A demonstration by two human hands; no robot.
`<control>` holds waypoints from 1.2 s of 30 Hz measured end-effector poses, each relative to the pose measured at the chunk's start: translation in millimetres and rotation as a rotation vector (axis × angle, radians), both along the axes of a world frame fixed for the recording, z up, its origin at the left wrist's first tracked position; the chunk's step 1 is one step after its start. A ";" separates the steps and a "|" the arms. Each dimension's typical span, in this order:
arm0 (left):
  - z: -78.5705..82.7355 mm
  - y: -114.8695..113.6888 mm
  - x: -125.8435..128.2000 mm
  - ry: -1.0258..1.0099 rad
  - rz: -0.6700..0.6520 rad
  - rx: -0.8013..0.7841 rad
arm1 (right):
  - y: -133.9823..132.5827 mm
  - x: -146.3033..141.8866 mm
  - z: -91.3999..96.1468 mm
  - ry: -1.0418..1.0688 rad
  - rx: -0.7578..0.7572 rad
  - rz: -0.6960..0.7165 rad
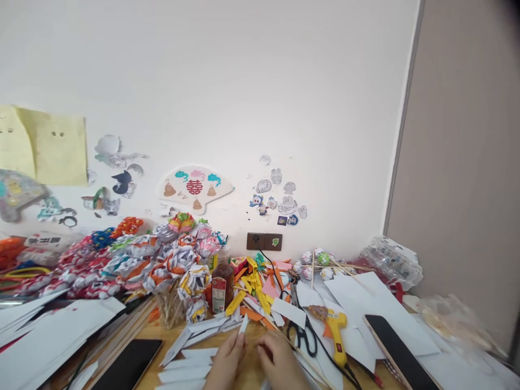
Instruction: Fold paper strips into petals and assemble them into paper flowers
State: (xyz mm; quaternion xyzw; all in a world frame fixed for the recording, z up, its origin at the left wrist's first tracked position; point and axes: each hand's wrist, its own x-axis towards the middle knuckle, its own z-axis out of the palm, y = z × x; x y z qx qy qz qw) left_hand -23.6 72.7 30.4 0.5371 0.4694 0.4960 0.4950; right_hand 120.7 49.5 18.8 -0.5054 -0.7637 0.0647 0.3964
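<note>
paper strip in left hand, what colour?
White: the paper strip shows best in the head view, the only one.

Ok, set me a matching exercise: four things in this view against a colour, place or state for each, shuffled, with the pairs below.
1. Left hand
2. Hot glue gun
3. Scissors
4. Electrical socket

A. Black-handled
B. Brown, on the white wall
C. Holding a white paper strip
D. Mostly yellow

Pairs: 1-C; 2-D; 3-A; 4-B
</note>
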 end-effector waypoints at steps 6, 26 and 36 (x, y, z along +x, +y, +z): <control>6.1 -6.6 -0.4 -0.101 -0.155 -0.122 | -4.7 -0.1 -10.7 0.078 0.159 0.135; -12.8 -20.0 -5.5 0.045 -0.332 -0.001 | -21.3 -0.5 7.9 0.205 0.103 0.029; -8.5 -27.2 -1.3 -0.026 -0.434 -0.083 | -27.3 2.6 15.7 0.065 0.080 0.096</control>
